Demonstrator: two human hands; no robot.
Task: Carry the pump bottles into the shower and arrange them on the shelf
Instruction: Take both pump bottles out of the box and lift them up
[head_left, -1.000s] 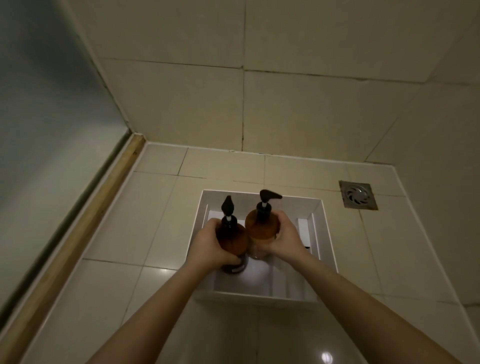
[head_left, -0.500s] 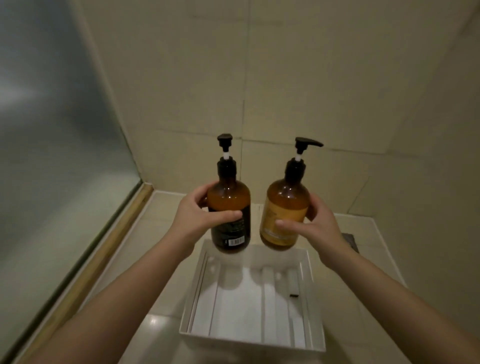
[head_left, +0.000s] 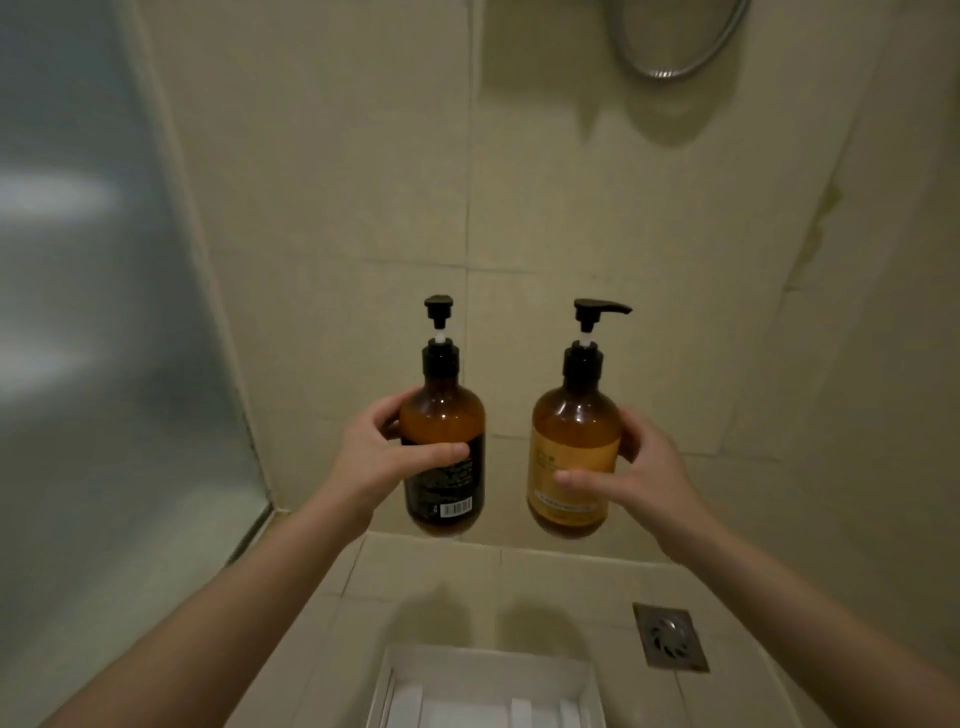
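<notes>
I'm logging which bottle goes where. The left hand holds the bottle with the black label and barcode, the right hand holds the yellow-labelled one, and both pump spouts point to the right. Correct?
Not quite. In the head view only the yellow-labelled bottle in the right hand has its spout pointing right; the spout on the black-labelled bottle in the left hand does not point sideways, so it looks foreshortened. The rest is right.

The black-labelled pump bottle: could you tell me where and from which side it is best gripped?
Grip the black-labelled pump bottle around its wide round body, coming from its left side as the left hand does. It is upright, and the body fills a wrapped hand; the thin pump neck looks a poorer hold.
</notes>
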